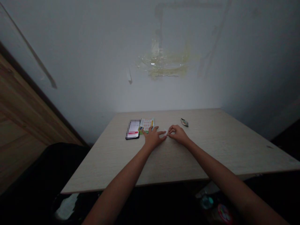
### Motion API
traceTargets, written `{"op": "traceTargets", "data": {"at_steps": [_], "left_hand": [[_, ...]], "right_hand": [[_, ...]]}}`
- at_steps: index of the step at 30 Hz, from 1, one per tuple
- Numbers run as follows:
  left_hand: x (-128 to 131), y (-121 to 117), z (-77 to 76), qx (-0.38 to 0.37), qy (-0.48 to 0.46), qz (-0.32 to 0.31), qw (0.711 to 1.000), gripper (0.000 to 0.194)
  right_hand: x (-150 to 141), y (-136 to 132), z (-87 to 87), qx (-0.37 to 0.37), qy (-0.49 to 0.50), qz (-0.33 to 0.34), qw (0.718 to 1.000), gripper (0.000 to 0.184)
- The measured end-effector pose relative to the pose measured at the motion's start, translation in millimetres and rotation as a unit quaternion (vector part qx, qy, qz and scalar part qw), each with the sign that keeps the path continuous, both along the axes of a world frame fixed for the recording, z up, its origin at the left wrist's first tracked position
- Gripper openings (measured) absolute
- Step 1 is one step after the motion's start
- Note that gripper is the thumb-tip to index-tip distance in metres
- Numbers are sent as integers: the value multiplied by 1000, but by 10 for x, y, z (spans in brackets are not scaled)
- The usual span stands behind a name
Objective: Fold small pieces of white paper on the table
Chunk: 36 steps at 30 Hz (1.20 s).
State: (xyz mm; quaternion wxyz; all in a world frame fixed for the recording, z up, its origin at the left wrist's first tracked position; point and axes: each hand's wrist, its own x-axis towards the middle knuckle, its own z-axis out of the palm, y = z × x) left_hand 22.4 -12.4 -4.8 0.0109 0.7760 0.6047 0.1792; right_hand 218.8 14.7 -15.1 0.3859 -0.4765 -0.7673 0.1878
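Both my arms reach across a pale wooden table (211, 150). My left hand (153, 137) lies palm down with its fingers pressing on a small white piece of paper (165, 132). My right hand (178, 132) meets it from the right, fingertips pinched on the same white piece. The paper is mostly hidden between the fingers. Just left of my left hand lies a colourful printed packet (146, 124), and beside that a dark phone (132, 129).
A small folded, patterned paper object (184, 122) lies on the table behind my right hand. A white wall with tape marks rises behind the table. A wooden panel (21, 115) stands at the left. Dark clutter and a bottle (206, 201) sit under the table's near edge.
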Motion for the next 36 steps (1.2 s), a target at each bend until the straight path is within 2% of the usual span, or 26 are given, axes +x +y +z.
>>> {"op": "traceTargets", "data": {"at_steps": [7,16,26,32,36], "left_hand": [[-13,17,-11,-5,2,-5,1000,38],[-17,21,-7,-10,1,-11,1000,39],[-19,44,-20,-19,4,-20,1000,37],[-34,65,11,-43,-11,-21,999,34],[-36,69,23,-29,-21,-10,999,30]], "right_hand": [[-20,84,-15,26,-44,-46,998,12],[-85,142,2,43,-50,-100,993,11],[2,198,-92,39,31,-71,996,11],[-4,141,-53,31,14,-49,998,9],[6,97,-29,34,-1,-40,999,8]]}}
